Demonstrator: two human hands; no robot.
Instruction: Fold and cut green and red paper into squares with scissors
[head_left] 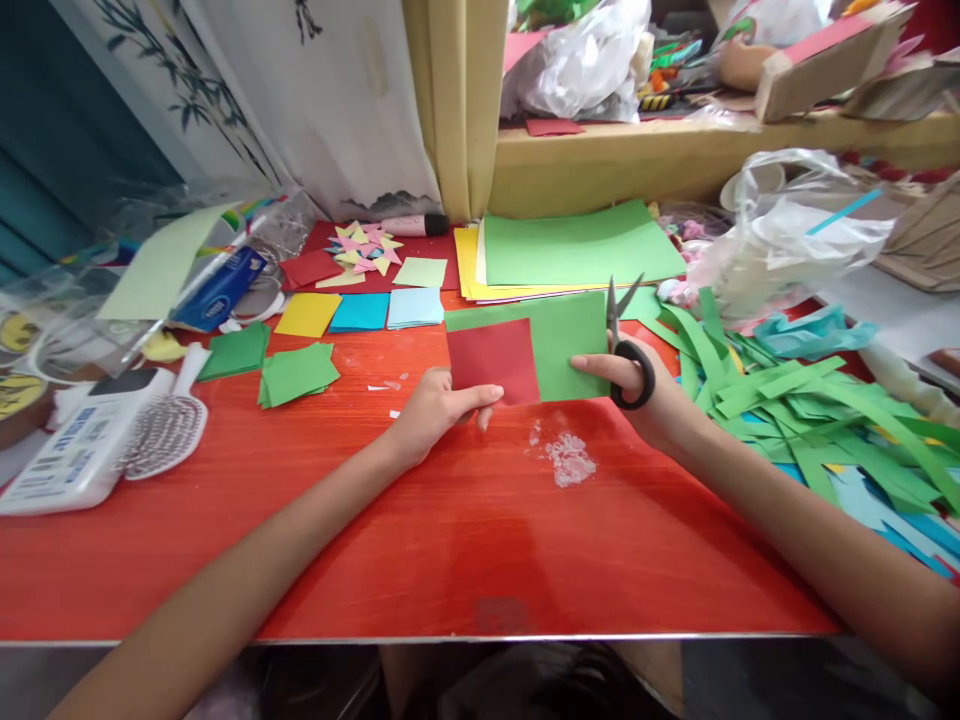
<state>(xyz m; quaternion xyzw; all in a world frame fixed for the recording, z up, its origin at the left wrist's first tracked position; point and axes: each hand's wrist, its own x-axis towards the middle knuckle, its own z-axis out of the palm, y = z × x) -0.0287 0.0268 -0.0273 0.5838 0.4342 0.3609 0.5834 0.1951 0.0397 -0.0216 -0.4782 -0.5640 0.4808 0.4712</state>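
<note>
My left hand (442,412) pinches a red paper square (493,358) against the left end of a larger green paper sheet (574,345). The green sheet shows above and to the right of the square. At its right end, my right hand (637,385) grips the sheet with the thumb in front. Black-handled scissors (626,320) hang on the same hand, fingers through a loop, with their blades pointing up and apart. Both papers are held up above the red table (420,560).
Cut squares lie at left: green (298,375), yellow (307,314), blue (360,312), pale blue (415,308). Behind are green sheets (577,245) and folded paper stars (364,247). Green strips (817,400) heap at right. A hairbrush (166,430) and white bottle (86,440) lie left.
</note>
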